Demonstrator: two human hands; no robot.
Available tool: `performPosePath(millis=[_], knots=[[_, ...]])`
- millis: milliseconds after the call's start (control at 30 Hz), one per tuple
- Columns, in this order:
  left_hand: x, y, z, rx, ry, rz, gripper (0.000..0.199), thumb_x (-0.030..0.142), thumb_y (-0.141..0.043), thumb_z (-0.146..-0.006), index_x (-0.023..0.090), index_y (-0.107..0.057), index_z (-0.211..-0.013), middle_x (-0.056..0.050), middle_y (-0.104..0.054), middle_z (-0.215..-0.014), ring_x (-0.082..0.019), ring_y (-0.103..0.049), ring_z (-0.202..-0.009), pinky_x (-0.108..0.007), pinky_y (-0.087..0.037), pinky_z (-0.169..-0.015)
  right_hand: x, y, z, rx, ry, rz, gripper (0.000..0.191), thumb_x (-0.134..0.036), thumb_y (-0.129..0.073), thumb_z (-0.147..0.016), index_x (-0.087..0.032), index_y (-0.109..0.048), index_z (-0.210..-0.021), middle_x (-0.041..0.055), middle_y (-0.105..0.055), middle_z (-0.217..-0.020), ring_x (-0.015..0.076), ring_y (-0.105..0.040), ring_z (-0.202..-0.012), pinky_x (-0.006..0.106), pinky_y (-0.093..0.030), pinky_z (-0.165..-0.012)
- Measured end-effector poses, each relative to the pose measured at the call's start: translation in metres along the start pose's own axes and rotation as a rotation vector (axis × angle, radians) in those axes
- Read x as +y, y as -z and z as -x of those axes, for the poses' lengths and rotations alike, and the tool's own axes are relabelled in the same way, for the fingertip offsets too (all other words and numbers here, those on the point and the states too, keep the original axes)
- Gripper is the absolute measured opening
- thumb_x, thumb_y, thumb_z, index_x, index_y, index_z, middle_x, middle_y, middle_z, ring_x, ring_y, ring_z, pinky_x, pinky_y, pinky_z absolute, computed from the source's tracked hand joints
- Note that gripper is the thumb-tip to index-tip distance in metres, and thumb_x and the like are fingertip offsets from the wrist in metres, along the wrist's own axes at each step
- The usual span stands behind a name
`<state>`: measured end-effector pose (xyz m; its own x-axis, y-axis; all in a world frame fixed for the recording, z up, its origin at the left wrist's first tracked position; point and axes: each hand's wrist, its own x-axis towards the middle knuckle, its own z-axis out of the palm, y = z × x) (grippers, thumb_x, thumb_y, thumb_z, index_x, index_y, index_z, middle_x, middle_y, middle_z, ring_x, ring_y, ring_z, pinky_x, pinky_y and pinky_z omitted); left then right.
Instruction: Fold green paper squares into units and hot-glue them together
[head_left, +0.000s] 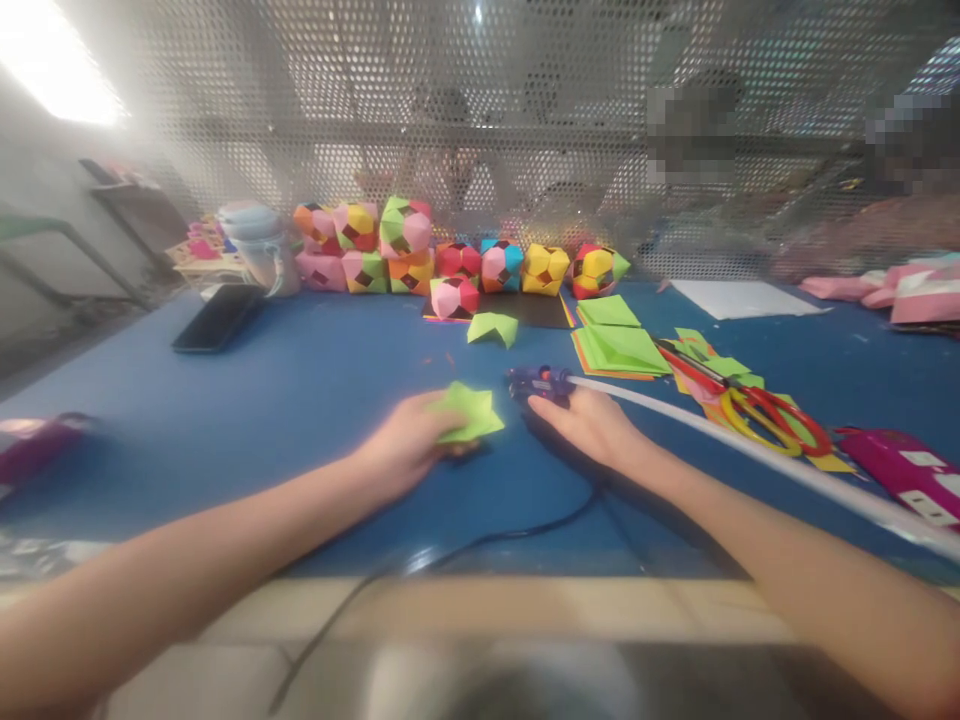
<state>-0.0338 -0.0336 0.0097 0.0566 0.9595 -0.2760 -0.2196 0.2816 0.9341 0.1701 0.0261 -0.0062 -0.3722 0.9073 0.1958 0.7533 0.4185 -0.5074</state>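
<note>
My left hand is closed on a folded piece of light green paper, whose pointed corners stick out past the fingers. Wrapped around a dark blue hot glue gun is my right hand, its thumb along the near side. The gun's nozzle points left, toward the green paper, with a small gap between them. A long white glue stick runs out of the gun's back end to the right. Beyond the hands, a second folded green paper piece lies on the blue table.
Several colourful folded-paper balls line the back against a perforated metal screen. Stacked green paper squares, scissors and a magenta power strip lie right. A phone and tumbler stand left. A black cord crosses the front.
</note>
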Motion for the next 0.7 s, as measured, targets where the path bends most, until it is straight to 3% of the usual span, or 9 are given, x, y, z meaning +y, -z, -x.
performPosePath(millis=[333,600,700], knots=[[-0.003,0.004,-0.001,0.023,0.041,0.06,0.012,0.009,-0.066,-0.062,0.011,-0.061,-0.072,-0.004,-0.063,-0.066,-0.01,-0.056,-0.053,-0.021,-0.043,-0.048,-0.016,0.01,0.011,0.018,0.019,-0.209,0.036,-0.038,-0.047,-0.083,-0.017,-0.061,-0.108,0.0076,-0.068,-0.103,0.0232,-0.062,-0.098,0.034,-0.045,-0.09],[-0.006,0.002,0.0,-0.024,0.052,-0.033,0.014,0.015,-0.069,-0.063,0.01,-0.063,-0.074,-0.006,-0.064,-0.067,-0.01,-0.056,-0.054,-0.021,-0.041,-0.046,-0.007,0.003,-0.002,0.005,-0.02,0.092,0.032,-0.035,-0.045,-0.086,-0.018,-0.065,-0.104,0.0083,-0.071,-0.093,0.0238,-0.066,-0.086,0.029,-0.047,-0.072],[-0.007,0.0,0.002,-0.051,0.047,-0.075,0.016,0.018,-0.07,-0.063,0.01,-0.063,-0.075,-0.006,-0.064,-0.066,-0.01,-0.055,-0.053,-0.02,-0.04,-0.045,-0.009,0.006,-0.003,-0.002,0.041,0.177,0.033,-0.038,-0.045,-0.087,-0.019,-0.063,-0.109,0.0085,-0.07,-0.099,0.0231,-0.065,-0.088,0.027,-0.045,-0.07]])
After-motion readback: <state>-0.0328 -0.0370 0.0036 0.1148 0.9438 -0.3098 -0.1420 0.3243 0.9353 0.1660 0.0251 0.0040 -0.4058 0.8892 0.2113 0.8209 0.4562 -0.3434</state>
